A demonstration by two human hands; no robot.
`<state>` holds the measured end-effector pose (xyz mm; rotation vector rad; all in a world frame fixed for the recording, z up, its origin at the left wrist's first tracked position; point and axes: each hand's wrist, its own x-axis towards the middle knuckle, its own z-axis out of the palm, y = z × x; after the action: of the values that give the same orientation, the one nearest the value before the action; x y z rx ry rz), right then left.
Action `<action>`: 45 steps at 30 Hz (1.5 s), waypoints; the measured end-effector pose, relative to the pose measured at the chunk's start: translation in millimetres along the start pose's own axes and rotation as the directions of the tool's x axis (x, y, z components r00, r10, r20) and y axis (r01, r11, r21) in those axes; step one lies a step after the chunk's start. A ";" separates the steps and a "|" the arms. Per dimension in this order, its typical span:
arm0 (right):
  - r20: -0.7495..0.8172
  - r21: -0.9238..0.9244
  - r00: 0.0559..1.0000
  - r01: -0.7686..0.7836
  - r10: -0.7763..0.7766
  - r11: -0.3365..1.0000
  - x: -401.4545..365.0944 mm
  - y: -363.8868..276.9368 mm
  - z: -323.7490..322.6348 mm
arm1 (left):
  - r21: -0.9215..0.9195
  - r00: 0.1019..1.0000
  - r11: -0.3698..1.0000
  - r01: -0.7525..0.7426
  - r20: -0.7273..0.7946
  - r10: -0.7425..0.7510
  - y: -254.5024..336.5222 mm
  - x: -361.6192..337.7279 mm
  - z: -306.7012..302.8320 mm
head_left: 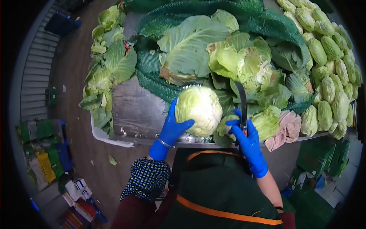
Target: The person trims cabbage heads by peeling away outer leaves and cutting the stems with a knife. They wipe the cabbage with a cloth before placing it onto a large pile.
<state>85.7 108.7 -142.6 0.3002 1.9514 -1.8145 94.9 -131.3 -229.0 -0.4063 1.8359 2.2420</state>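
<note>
While your right hand (248, 142) clamps the knife (242, 100), blade upright just beside the cabbage (198, 110), a slip on that round head could swing the edge into your left hand (172, 129). Your left grip wraps the cabbage's side, fingers (173, 110) spread, at the near edge of the bench (131, 108), before the untrimmed heads (240, 61).

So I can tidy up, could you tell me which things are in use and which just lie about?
In use: left hand, cabbage, right hand, knife.
Lying about: pink cloth, net sack, loose leaves, floor crates.
</note>
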 end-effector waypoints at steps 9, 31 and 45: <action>0.182 -0.261 0.975 0.176 -0.130 0.949 36.6 4.1 4.0 | 0.115 0.971 0.993 0.038 0.229 -0.063 25.3 8.1 -16.8; 0.503 -0.801 0.801 0.573 -0.324 0.172 67.7 -5.6 15.7 | 0.487 0.898 0.873 -0.024 -0.374 0.233 5.7 5.4 30.3; 0.057 -0.672 0.873 0.392 -0.484 0.629 116.2 6.4 34.1 | 0.567 0.914 0.818 -0.093 -0.278 0.297 -9.1 -24.3 35.4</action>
<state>-6.7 58.9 -203.5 -0.3456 2.8021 -1.1944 118.1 -94.7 -222.5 -0.5557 2.7080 1.6998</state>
